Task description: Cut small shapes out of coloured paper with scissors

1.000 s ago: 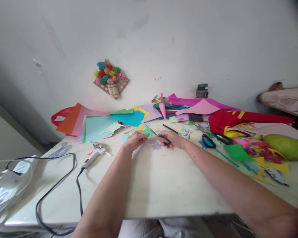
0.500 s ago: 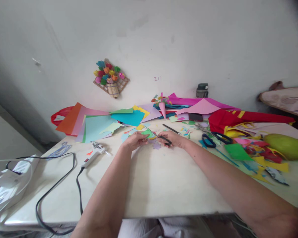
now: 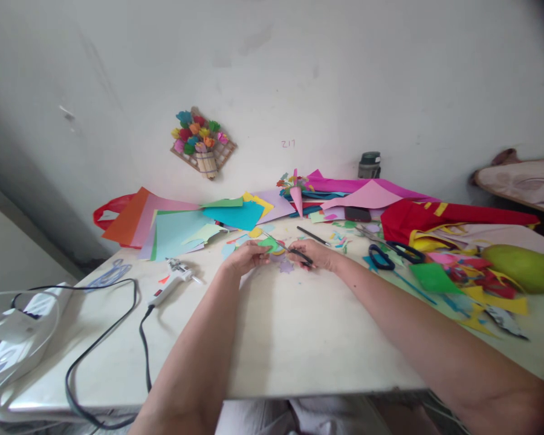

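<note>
Between the fingers of my left hand (image 3: pixel 249 257) is a small piece of green paper (image 3: pixel 268 243). My right hand (image 3: pixel 312 254) is closed round the dark handles of a pair of scissors (image 3: pixel 301 256). The blades point up and left and lie against the green paper; whether they are parted is too small to tell. Under and beside the hands lie a purple paper flower shape (image 3: pixel 285 266) and other paper cut-outs. A black pen (image 3: pixel 314 235) rests just beyond my right hand.
A hot glue gun (image 3: pixel 170 287) with its black cord lies to the left, near a white power strip (image 3: pixel 22 338). Coloured paper sheets (image 3: pixel 176 232) line the back. On the right are larger scissors (image 3: pixel 381 258), paper scraps and a green fruit (image 3: pixel 521 269).
The scissor blades have shifted slightly against the green paper, and the paper has tilted a little. Both hands stay in nearly the same place.
</note>
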`<action>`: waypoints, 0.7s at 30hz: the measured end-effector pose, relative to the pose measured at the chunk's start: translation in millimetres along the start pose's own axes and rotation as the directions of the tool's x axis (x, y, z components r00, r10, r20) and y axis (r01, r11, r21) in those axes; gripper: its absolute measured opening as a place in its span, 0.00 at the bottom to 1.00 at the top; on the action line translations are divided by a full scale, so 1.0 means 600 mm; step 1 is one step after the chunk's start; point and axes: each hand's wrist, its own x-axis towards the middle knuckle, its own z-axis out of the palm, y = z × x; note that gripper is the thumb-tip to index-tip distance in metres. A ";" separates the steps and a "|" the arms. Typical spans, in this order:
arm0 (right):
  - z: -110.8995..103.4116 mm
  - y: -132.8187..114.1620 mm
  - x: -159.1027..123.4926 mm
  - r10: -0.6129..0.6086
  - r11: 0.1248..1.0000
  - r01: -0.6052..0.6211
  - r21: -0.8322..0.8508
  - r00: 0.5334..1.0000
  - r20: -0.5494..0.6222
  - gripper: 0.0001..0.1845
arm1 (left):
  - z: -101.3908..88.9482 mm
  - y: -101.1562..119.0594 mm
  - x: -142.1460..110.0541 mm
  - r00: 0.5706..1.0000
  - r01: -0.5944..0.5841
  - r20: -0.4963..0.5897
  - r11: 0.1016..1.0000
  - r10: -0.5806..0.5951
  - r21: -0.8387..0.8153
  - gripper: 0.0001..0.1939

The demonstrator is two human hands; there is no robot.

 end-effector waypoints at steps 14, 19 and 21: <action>0.001 0.007 0.006 0.057 0.995 -0.055 0.080 0.998 -0.026 0.07 | -0.002 0.002 -0.001 0.999 0.019 -0.038 1.000 -0.018 0.014 0.04; -0.002 0.022 0.013 0.021 0.994 -0.019 0.108 1.000 -0.014 0.08 | -0.004 0.002 -0.001 1.000 -0.008 -0.030 1.000 0.009 0.018 0.06; -0.002 0.024 0.014 0.000 0.994 0.001 0.105 1.000 -0.011 0.08 | -0.005 0.002 0.000 0.999 -0.005 -0.039 1.000 0.006 0.020 0.06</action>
